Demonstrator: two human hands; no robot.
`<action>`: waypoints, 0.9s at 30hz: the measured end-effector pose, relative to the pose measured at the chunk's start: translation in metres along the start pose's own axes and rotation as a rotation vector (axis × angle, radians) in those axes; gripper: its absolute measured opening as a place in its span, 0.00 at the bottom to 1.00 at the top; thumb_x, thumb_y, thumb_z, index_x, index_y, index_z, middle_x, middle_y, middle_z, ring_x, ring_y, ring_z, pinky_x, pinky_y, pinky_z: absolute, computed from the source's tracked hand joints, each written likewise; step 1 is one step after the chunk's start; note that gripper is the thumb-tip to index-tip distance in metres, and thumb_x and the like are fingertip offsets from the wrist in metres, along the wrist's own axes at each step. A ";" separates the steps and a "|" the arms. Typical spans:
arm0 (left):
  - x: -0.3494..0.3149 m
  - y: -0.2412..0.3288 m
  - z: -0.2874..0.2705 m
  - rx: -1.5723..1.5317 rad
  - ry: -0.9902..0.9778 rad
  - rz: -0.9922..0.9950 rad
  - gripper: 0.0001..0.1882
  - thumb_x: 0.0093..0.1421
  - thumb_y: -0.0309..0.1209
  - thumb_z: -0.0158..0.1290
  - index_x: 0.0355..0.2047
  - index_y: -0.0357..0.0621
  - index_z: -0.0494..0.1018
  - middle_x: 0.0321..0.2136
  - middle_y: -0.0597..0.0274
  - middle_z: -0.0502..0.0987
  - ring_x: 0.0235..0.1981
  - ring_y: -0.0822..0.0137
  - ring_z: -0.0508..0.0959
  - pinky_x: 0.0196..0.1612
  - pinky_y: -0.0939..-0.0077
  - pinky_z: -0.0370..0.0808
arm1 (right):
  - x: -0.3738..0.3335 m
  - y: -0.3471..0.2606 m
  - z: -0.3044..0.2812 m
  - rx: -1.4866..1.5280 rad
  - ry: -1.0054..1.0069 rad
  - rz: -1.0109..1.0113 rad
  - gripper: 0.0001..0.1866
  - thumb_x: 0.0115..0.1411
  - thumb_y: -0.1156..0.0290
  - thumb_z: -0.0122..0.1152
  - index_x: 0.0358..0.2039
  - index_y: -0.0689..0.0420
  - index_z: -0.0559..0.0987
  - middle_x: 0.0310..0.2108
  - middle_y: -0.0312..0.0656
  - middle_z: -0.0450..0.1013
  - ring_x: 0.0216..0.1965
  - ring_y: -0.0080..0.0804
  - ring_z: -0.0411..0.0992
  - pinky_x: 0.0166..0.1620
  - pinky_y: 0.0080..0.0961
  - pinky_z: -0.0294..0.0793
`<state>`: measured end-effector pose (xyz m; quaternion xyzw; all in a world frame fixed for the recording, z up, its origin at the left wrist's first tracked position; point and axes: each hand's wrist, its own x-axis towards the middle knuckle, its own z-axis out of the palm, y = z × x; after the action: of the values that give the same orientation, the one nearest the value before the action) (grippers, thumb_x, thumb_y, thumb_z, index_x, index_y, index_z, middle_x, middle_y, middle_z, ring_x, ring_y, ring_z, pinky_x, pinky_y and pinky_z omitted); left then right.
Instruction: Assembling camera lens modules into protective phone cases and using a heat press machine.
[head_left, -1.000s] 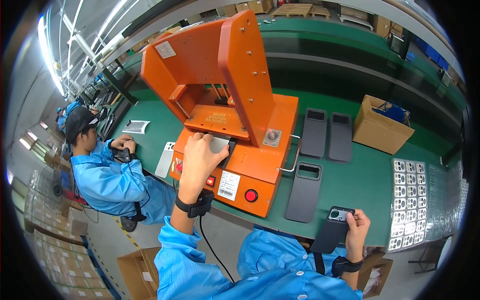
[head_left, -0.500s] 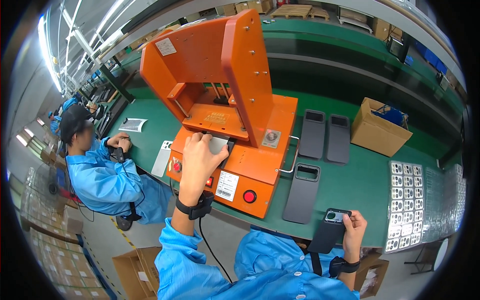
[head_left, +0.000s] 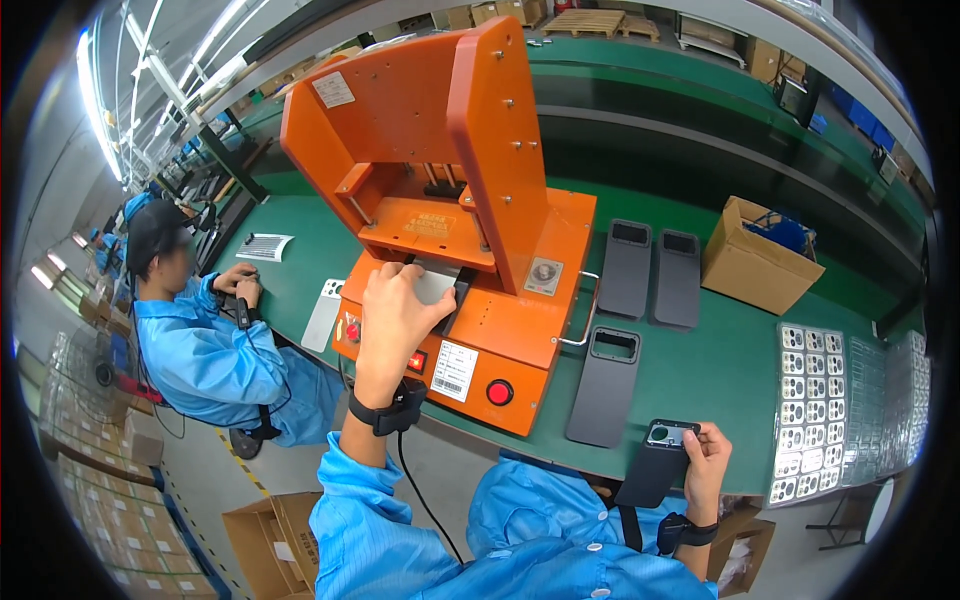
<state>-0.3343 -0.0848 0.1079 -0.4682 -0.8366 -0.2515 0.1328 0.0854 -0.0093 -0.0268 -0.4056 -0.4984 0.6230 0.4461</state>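
My left hand reaches to the front of an orange press machine. Its thumb and fingers span a light grey flat panel that lies in a black holder under the press head; part of the panel is hidden by the hand. Near the table's front edge, my right hand pinches the upper right corner of a dark phone back cover with a camera cutout, holding it tilted off the table. Three more dark covers lie beside the machine, the closest one left of my right hand.
A cardboard box with blue material stands at the right back. Beyond it are clear trays of camera rings. A metal handle juts from the machine's right side. A co-worker in blue sits at left, near a pale panel.
Both my hands stay almost where they were, still on the grey panel and the phone back cover. The co-worker at left shifts slightly.
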 end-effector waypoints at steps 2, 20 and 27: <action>-0.002 0.003 -0.004 -0.001 0.048 0.016 0.24 0.44 0.38 0.65 0.37 0.30 0.79 0.35 0.46 0.76 0.41 0.50 0.75 0.46 0.62 0.74 | 0.001 0.000 0.000 0.008 -0.013 0.004 0.04 0.59 0.77 0.63 0.33 0.63 0.77 0.29 0.32 0.75 0.30 0.15 0.70 0.38 0.13 0.68; -0.082 -0.091 -0.088 0.013 0.139 -0.144 0.19 0.43 0.30 0.65 0.37 0.39 0.78 0.40 0.53 0.79 0.42 0.57 0.78 0.42 0.66 0.75 | 0.003 -0.004 0.002 -0.018 0.057 -0.037 0.03 0.60 0.78 0.60 0.32 0.63 0.76 0.28 0.33 0.75 0.30 0.15 0.69 0.37 0.13 0.67; -0.076 -0.186 -0.040 0.118 0.166 -0.323 0.18 0.45 0.35 0.65 0.35 0.38 0.78 0.39 0.51 0.77 0.43 0.50 0.75 0.48 0.62 0.71 | 0.005 0.003 -0.001 -0.041 0.023 -0.039 0.03 0.60 0.78 0.59 0.33 0.64 0.76 0.29 0.35 0.75 0.31 0.17 0.70 0.39 0.14 0.67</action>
<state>-0.4532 -0.2420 0.0512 -0.2967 -0.9004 -0.2579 0.1863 0.0843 -0.0050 -0.0299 -0.4119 -0.5137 0.5991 0.4555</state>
